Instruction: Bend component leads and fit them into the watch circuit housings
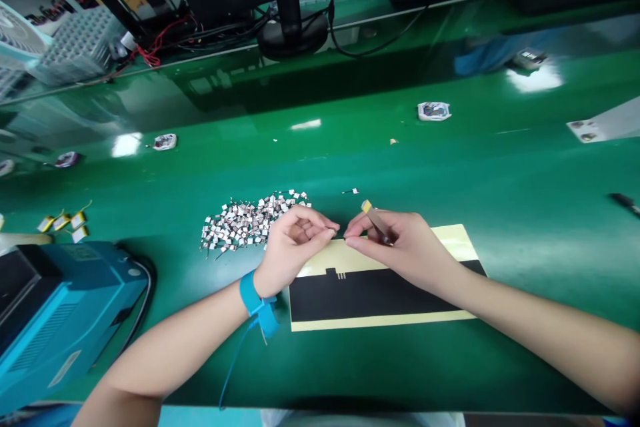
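My left hand (299, 240), with a blue wrist strap (257, 303) round its wrist, is closed in a pinch; whatever sits between thumb and forefinger is too small to name. Just to its right, my right hand (400, 240) holds a pair of tweezers (376, 220) tucked in its fingers, yellow end up. Its thumb and forefinger also pinch together, close to the left fingertips. Below both hands lies a pale yellow sheet (320, 325) bearing black adhesive strips (370, 297), with a few pieces gone from the upper edge. Beside my left hand spreads a heap of small white wired parts (245, 223).
One loose wired part (354, 191) lies beyond my hands. A blue machine (75, 320) stands at the left, near several yellow-taped battery cells (63, 221). Farther back are small white-cased devices (434, 111) and a monitor stand (293, 33). A black pen-like object (625, 202) lies far right.
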`<move>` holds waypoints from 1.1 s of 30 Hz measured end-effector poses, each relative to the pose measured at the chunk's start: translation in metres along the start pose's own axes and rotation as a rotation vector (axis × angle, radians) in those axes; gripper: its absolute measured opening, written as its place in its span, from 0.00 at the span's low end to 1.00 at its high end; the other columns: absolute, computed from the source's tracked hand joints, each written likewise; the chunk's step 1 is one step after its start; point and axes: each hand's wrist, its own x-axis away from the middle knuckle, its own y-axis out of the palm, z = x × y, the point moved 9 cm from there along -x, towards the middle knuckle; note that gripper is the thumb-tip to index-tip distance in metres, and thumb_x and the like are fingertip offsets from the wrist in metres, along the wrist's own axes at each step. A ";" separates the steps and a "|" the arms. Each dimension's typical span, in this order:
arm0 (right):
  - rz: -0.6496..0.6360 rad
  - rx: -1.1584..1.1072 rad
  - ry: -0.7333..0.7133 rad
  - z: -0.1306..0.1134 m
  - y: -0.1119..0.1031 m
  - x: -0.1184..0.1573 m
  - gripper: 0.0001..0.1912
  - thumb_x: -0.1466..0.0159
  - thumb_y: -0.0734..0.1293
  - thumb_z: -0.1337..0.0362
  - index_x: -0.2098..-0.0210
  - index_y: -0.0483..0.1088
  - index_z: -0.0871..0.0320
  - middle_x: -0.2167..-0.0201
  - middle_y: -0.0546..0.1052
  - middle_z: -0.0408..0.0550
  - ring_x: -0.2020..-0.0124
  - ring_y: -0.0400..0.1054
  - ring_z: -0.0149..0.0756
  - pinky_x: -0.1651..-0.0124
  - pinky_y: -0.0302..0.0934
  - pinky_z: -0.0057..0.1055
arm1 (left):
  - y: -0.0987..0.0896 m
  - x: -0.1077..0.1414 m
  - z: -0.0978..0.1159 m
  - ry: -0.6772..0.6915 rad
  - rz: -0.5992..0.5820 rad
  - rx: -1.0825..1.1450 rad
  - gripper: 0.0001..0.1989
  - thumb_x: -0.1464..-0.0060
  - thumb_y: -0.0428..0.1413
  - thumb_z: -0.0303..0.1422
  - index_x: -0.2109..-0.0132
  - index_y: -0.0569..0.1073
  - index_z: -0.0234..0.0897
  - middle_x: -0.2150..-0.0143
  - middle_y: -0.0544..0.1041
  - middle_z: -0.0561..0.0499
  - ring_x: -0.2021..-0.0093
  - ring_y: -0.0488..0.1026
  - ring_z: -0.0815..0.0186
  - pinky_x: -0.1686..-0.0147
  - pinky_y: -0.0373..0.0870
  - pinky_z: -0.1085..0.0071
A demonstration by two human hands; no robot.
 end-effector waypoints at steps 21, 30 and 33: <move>-0.026 -0.089 0.044 0.008 0.007 -0.001 0.09 0.45 0.65 0.59 0.73 0.69 0.60 0.83 0.59 0.39 0.81 0.47 0.25 0.79 0.43 0.24 | 0.007 0.008 0.015 0.226 -0.040 -0.546 0.08 0.54 0.57 0.24 0.64 0.75 0.37 0.71 0.73 0.51 0.71 0.69 0.72 0.69 0.69 0.75; -0.039 -0.094 -0.027 0.002 0.012 0.003 0.06 0.43 0.64 0.63 0.72 0.69 0.60 0.80 0.61 0.38 0.82 0.47 0.23 0.80 0.44 0.22 | 0.017 0.023 0.037 0.475 -0.015 -0.854 0.11 0.55 0.58 0.24 0.61 0.70 0.36 0.70 0.76 0.52 0.71 0.73 0.72 0.68 0.71 0.76; -0.032 -0.075 -0.087 -0.005 0.013 0.004 0.04 0.43 0.64 0.66 0.73 0.68 0.60 0.78 0.63 0.38 0.82 0.48 0.22 0.80 0.45 0.22 | 0.019 0.024 0.039 0.499 -0.024 -0.900 0.11 0.54 0.58 0.24 0.61 0.70 0.36 0.69 0.76 0.51 0.70 0.73 0.71 0.68 0.70 0.76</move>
